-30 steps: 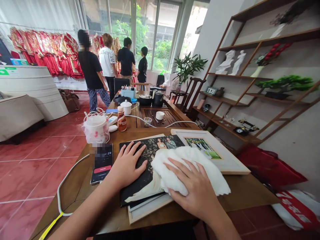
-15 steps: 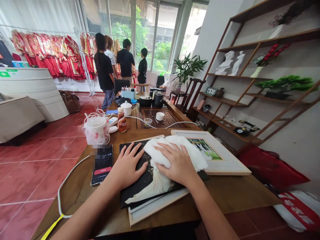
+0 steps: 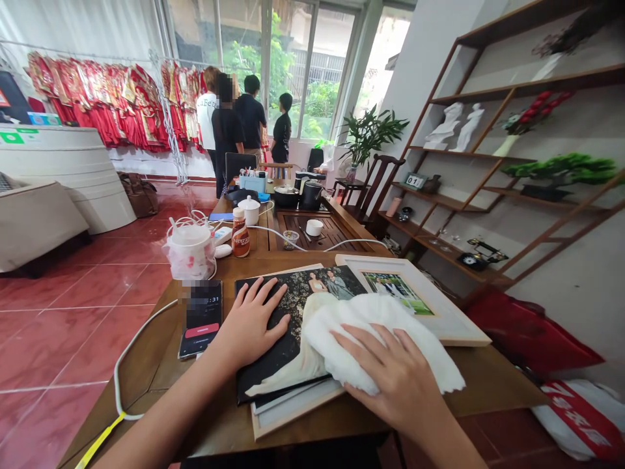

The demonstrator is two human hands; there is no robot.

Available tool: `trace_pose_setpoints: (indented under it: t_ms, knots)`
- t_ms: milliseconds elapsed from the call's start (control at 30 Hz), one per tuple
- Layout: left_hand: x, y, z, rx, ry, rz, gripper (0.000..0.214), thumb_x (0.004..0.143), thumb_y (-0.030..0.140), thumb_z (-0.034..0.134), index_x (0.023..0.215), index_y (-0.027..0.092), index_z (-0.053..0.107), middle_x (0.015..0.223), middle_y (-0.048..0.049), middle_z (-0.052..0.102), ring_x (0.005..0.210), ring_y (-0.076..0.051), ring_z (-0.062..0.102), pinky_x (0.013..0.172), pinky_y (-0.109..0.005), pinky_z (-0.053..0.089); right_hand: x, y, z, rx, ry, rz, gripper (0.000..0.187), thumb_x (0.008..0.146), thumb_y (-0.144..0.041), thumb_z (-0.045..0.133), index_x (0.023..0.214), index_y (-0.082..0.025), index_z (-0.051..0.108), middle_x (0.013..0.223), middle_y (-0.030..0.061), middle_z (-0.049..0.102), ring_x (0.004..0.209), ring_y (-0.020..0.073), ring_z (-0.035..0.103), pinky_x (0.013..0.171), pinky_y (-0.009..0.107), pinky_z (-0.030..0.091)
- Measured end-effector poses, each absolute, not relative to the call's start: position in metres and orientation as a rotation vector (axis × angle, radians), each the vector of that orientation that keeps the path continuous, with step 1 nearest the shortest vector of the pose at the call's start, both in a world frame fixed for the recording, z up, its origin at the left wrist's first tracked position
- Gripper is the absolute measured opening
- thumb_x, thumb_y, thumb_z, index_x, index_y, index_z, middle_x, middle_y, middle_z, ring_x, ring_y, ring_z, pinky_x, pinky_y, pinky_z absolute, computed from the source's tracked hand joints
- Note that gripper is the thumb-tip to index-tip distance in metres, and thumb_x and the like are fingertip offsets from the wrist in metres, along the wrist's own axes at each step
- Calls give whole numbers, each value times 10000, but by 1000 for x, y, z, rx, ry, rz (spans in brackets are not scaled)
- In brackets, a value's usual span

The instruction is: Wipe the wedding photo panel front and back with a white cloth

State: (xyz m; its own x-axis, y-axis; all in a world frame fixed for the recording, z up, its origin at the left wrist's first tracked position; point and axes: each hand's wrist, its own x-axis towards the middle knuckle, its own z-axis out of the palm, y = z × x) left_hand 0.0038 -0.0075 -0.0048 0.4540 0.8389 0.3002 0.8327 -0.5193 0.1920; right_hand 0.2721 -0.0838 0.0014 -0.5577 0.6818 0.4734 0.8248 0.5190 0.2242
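Note:
My left hand (image 3: pixel 251 326) lies flat with spread fingers on the left part of a dark wedding photo print (image 3: pixel 297 306), which tops a stack of frames on the wooden table (image 3: pixel 488 384). My right hand (image 3: pixel 395 374) presses down, fingers spread, on a white cloth (image 3: pixel 375 326) covering the print's lower right corner. A white-framed photo (image 3: pixel 420 296) lies just to the right, partly under the cloth's far edge.
A phone (image 3: pixel 201 317) with a white cable lies left of my left hand. Beyond it stand a bagged cup (image 3: pixel 190 251), a brown bottle (image 3: pixel 239 238) and a tea tray with kettles (image 3: pixel 312 225). Several people (image 3: pixel 229 130) stand by the windows. Shelves (image 3: pixel 488 163) line the right wall.
My right hand has slid the white cloth from the print's upper middle back toward its lower right corner, uncovering the couple in the picture. My left hand has stayed put. One person has walked toward the windows.

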Motion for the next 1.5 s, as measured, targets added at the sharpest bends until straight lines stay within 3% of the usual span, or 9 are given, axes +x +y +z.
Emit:
trace_pose_setpoints:
  t_ms: [267, 700, 867, 967, 1133, 1233, 1500]
  knots:
    - [3, -6, -6, 2668, 1533, 552, 539, 952, 466, 419, 1463, 324, 329, 1521, -25, 352, 1413, -302, 256, 1130, -551, 232, 336, -30, 11, -1536, -2265, -953, 463, 912, -402, 477, 1341, -231, 503, 1257, 82, 603, 1008, 300, 541, 781, 428, 358]
    - [6, -6, -1, 2703, 1567, 490, 536, 958, 469, 393, 1466, 313, 325, 1529, -20, 337, 1416, -292, 252, 1139, -526, 232, 375, 46, -18, -1772, -2265, -840, 430, 920, -392, 393, 1284, -220, 544, 1139, 98, 650, 942, 266, 565, 689, 368, 378]
    - [7, -4, -1, 2707, 1567, 478, 524, 963, 474, 379, 1460, 310, 336, 1526, -23, 342, 1414, -285, 255, 1142, -523, 224, 369, 36, -1, -1787, -2195, -813, 524, 909, -508, 386, 1366, -262, 460, 1264, 104, 595, 1064, 318, 540, 808, 470, 381]
    - [9, -1, -1, 2699, 1572, 477, 516, 971, 484, 359, 1459, 317, 335, 1523, -21, 345, 1412, -277, 258, 1142, -515, 225, 344, 9, 21, -1678, -2116, -763, 566, 903, -481, 406, 1420, -252, 395, 1382, 112, 500, 1187, 330, 479, 927, 505, 341]
    - [10, 1, -2, 2674, 1568, 481, 502, 982, 474, 346, 1459, 322, 328, 1521, -15, 346, 1414, -264, 252, 1147, -503, 217, 273, -39, 28, -1219, -2450, -542, 793, 770, -487, 544, 1483, -258, 283, 1523, 57, 314, 1363, 339, 292, 1107, 543, 177]
    - [11, 2, -2, 2648, 1567, 497, 483, 988, 462, 339, 1454, 333, 331, 1521, -5, 344, 1414, -253, 251, 1147, -500, 217, 244, -47, 13, -1126, -2611, -355, 843, 770, -507, 527, 1504, -219, 226, 1548, 61, 251, 1403, 317, 222, 1138, 531, 115]
    - [12, 4, 0, 2581, 1623, 581, 469, 983, 450, 353, 1416, 275, 398, 1498, -41, 365, 1384, -247, 304, 1128, -460, 271, 237, -37, -3, -1164, -2758, 9, 984, 725, -616, 560, 1520, -232, 126, 1575, 68, 142, 1430, 329, 130, 1139, 551, 143]
